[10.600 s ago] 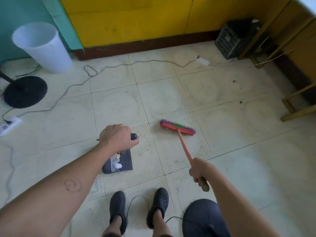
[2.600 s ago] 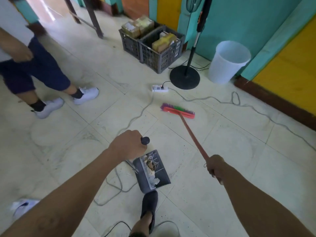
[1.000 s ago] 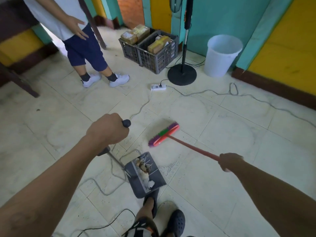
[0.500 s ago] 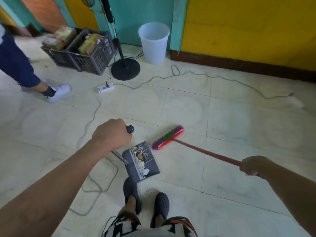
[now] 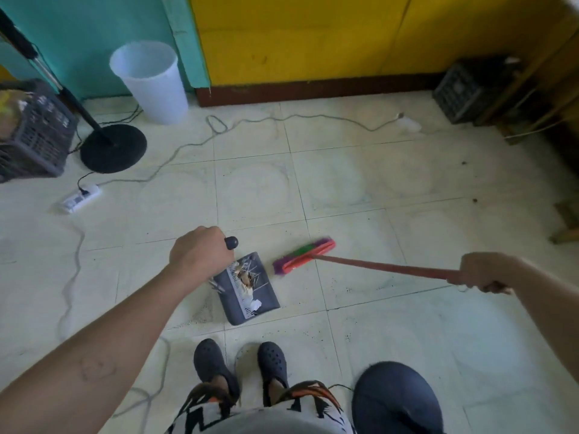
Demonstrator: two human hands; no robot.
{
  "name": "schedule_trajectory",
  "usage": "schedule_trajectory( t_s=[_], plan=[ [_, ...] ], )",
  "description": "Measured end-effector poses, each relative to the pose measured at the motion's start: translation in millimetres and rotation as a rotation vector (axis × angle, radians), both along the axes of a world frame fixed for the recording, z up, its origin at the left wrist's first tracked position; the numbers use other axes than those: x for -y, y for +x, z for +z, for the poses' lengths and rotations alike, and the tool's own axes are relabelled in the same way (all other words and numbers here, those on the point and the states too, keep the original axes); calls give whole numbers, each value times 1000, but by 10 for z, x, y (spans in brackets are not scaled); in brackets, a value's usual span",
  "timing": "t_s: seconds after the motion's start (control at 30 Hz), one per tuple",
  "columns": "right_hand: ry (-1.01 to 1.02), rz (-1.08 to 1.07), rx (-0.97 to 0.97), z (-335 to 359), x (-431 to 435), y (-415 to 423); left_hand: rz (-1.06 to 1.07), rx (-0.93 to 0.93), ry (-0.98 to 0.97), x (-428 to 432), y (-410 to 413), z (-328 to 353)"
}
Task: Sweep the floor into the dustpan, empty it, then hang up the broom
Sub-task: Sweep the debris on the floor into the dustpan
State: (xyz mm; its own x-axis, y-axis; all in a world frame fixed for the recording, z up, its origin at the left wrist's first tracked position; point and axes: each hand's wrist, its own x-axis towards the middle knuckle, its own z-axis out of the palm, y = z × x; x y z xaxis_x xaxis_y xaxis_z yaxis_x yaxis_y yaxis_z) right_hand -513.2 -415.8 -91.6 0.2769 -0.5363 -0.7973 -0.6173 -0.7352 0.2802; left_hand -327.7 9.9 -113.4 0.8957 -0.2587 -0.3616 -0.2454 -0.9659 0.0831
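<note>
My left hand (image 5: 200,255) grips the black-tipped upright handle of a dark grey dustpan (image 5: 266,300). The pan rests on the pale tiled floor just ahead of my feet and holds scraps of paper and brown debris. My right hand (image 5: 481,272) holds the red stick of a broom (image 5: 379,267). Its red head with purple and green bristles (image 5: 304,255) lies on the floor just right of the pan's far end. A white plastic bin (image 5: 153,86) stands at the back left against the teal wall.
A fan stand with a round black base (image 5: 112,148) and a dark crate (image 5: 31,136) are at the left. A white power strip (image 5: 78,197) and long grey cables trail over the floor. Another black crate (image 5: 470,89) and wooden furniture legs fill the right corner. Dark specks dot the tiles at right.
My view has swung right, from the person and crates toward the yellow wall. The broom head has slid in close beside the dustpan. Both hands keep their holds.
</note>
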Motion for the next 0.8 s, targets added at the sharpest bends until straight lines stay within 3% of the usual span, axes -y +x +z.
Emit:
schedule_trajectory(
  t_s=[0.17, 0.33, 0.6, 0.8],
  plan=[
    [26, -240, 76, 106, 122, -274, -66, 11, -8, 206, -22, -126],
    [46, -345, 141, -130, -76, -460, -58, -34, -59, 233, -61, -295],
    [115, -548, 151, -765, -930, -292, -178, -126, -384, 173, 66, -316],
    [108, -423, 157, -989, -1341, -39, -224, -92, -293, 156, 113, -394]
  ],
)
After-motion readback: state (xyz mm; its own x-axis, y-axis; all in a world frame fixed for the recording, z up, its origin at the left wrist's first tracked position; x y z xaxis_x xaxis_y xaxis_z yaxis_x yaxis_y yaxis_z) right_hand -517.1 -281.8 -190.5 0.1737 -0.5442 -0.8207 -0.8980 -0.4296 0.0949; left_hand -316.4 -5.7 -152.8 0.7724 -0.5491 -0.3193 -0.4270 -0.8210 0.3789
